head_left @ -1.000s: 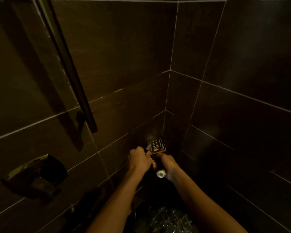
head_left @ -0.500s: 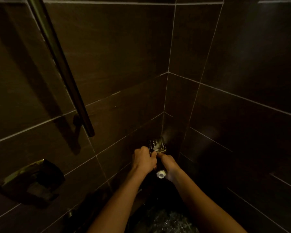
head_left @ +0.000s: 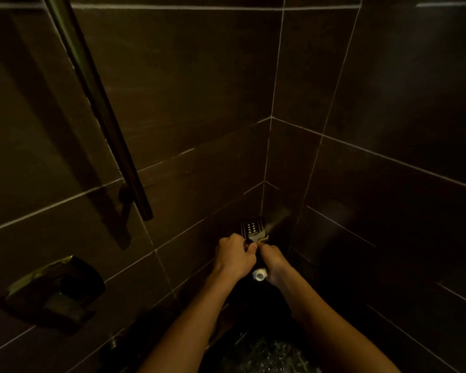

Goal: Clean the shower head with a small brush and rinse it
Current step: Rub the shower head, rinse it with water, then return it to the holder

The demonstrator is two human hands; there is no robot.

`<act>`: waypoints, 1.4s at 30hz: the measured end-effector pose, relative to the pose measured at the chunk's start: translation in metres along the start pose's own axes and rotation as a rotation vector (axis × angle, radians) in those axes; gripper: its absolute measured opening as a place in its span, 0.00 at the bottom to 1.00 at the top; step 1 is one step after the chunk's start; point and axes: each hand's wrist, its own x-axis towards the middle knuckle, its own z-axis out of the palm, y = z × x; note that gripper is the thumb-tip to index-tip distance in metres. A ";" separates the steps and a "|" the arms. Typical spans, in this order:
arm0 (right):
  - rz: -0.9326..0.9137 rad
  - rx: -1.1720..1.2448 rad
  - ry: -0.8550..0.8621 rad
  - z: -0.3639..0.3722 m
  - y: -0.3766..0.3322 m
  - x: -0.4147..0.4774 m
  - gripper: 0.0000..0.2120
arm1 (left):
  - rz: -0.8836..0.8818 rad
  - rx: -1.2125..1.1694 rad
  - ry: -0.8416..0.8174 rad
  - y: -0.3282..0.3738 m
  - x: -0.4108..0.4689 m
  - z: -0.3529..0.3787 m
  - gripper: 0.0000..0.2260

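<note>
A rectangular chrome shower head (head_left: pixel 251 227) with rows of pale nozzles faces up, low in the corner of the dark tiled stall. My left hand (head_left: pixel 233 257) grips its handle just below the head. My right hand (head_left: pixel 273 261) holds a small brush; its white handle end (head_left: pixel 259 275) sticks out toward me and the pale bristle end (head_left: pixel 261 235) lies on the head's near right edge. A thin spray of water (head_left: pixel 279 219) shoots up and right from the head.
A metal slide rail (head_left: pixel 100 109) slants down the left wall and ends at a bracket. A dark tap lever (head_left: pixel 54 289) juts from the lower left wall. Wet floor glistens below my forearms (head_left: pixel 269 356). Tiled walls close in on both sides.
The brush end has slid from the head's middle toward its near right edge. A jet of water now sprays off to the right. Both hands stay in place.
</note>
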 end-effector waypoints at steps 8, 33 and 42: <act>-0.013 -0.021 0.000 0.001 -0.003 0.002 0.13 | -0.012 0.026 0.022 0.002 -0.002 0.002 0.12; 0.000 0.028 -0.066 0.000 -0.016 -0.002 0.11 | -0.111 0.111 0.108 0.002 0.013 -0.014 0.10; 0.002 -0.014 -0.043 0.002 -0.017 -0.003 0.10 | -0.083 0.108 0.096 0.005 0.027 -0.013 0.12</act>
